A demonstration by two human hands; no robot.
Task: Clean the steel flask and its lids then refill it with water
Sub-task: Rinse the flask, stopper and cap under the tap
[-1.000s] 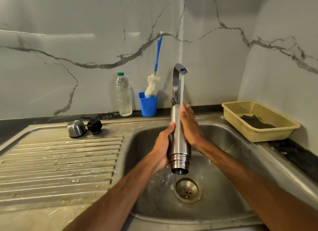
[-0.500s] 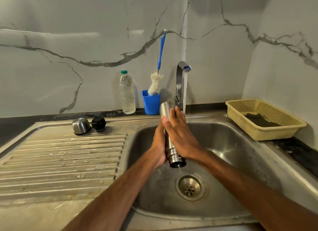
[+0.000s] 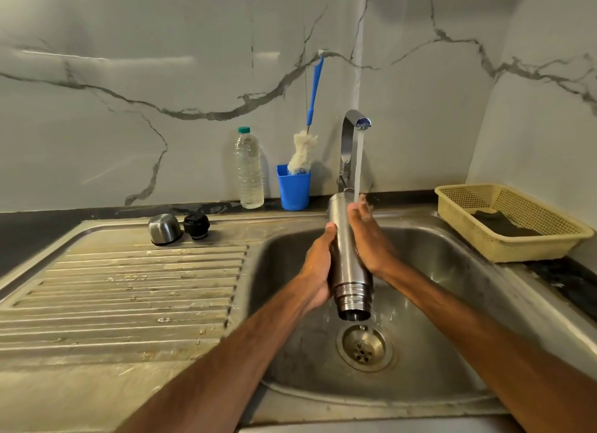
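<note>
Water runs onto the right hand, fingers straight against the cylindrical brushed-steel flask; the left hand wraps its opposite side. Long axis near vertical, mouth down over the stainless sink.

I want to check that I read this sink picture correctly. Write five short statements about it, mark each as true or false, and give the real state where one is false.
1. Water runs from the tap. True.
2. The left hand grips the steel flask. True.
3. The flask's mouth points up. False: it points down, toward the drain.
4. The right hand holds the brush. False: the right hand lies with straight fingers against the flask, and the brush stands in the blue cup.
5. Both lids are screwed on the flask. False: the steel lid and the black lid stand on the draining board.
</note>
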